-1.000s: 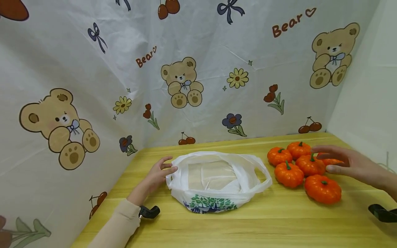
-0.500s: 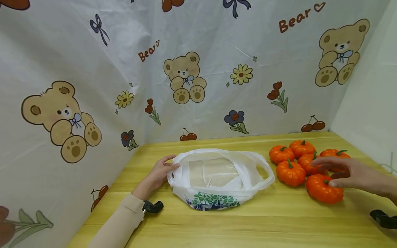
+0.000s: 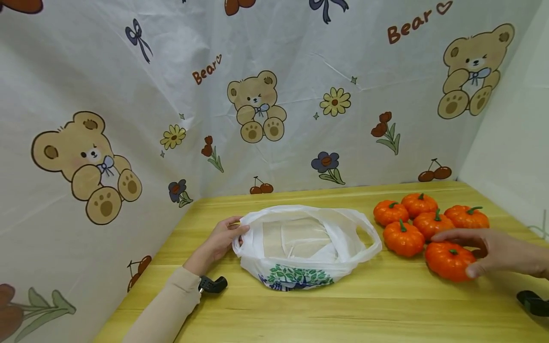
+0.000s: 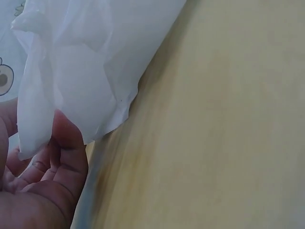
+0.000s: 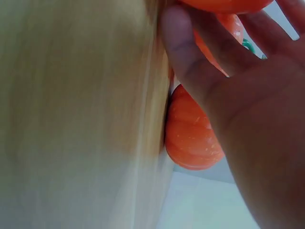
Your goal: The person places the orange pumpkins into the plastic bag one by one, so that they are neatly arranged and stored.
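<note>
A white plastic bag [image 3: 296, 274] with a green tree print sits on the table with its mouth open, showing a pale inside. My left hand [image 3: 220, 240] pinches the bag's left handle; in the left wrist view, fingers and thumb [image 4: 69, 131] curl at the white plastic [image 4: 86, 71]. At the right, my right hand [image 3: 502, 250] grips the nearest small orange pumpkin [image 3: 448, 264], thumb on its near side and fingers across its back. The right wrist view shows only part of this pumpkin [image 5: 228, 5], at the top beyond the fingers.
Several more orange pumpkins with green stems, among them one at the left front [image 3: 403, 240] and one at the far right [image 3: 466, 217], cluster behind the right hand. A bear-print cloth [image 3: 291, 105] hangs behind the wooden table [image 3: 300, 314]. A white wall [image 3: 510, 157] rises at the right.
My right hand has moved down and nearer, from above the back pumpkins to around the front one. My left hand has closed on the bag's handle. The head view has shifted slightly.
</note>
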A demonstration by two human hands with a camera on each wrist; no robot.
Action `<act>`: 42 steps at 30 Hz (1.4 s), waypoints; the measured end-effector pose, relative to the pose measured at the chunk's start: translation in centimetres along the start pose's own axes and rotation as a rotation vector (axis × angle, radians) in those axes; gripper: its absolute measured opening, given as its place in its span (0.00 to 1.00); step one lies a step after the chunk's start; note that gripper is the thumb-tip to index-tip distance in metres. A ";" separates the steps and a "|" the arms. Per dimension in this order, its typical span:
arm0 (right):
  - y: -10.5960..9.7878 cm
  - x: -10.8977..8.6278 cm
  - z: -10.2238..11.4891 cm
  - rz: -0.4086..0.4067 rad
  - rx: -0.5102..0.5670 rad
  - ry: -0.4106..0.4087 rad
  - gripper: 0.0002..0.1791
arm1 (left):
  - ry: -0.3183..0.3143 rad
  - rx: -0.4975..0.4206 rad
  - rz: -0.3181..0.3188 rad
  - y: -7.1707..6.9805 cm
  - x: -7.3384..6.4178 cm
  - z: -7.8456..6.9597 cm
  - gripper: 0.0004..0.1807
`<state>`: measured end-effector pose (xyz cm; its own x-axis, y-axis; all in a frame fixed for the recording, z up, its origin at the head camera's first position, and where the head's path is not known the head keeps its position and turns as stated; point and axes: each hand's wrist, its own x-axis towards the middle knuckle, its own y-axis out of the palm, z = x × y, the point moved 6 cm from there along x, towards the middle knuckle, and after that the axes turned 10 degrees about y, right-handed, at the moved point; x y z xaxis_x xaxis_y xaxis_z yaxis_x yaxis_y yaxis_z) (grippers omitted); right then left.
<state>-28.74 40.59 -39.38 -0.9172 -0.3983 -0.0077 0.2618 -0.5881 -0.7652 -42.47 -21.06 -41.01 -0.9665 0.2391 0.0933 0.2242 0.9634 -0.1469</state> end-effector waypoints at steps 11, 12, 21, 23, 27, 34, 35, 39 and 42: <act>0.2 0.0 0.2 0.107 0.021 -0.082 0.44 | 0.003 0.026 0.022 0.2 0.0 0.1 0.25; 0.2 -0.1 0.3 0.107 0.025 -0.082 0.44 | 0.005 0.025 0.027 0.2 0.0 0.2 0.25; -1.1 0.6 1.8 0.010 -0.024 -0.009 0.42 | 0.024 0.010 0.047 0.3 0.0 0.0 0.24; -1.2 1.0 3.0 -0.024 -0.040 -0.023 0.41 | 0.021 0.010 0.050 0.4 -0.1 -0.1 0.24; -1.1 1.6 5.4 -0.032 -0.014 -0.074 0.41 | 0.017 0.007 0.045 0.6 -0.1 0.0 0.22; -1.5 2.8 8.2 -0.035 -0.011 -0.102 0.42 | 0.006 -0.006 0.038 0.5 0.2 0.2 0.20; -1.5 3.0 8.5 -0.032 -0.012 -0.097 0.42 | 0.005 -0.005 0.039 0.5 0.2 0.2 0.20; -1.4 3.9 9.3 0.009 0.014 -0.068 0.41 | 0.003 -0.001 0.048 0.5 0.1 0.2 0.21; -1.0 4.5 10.0 0.035 0.035 -0.082 0.40 | -0.003 -0.008 0.050 0.5 0.0 0.3 0.22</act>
<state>-30.16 32.34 -32.19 -0.8801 -0.4744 0.0198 0.3047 -0.5963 -0.7427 -42.38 -20.57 -41.34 -0.9544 0.2867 0.0829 0.2732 0.9512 -0.1433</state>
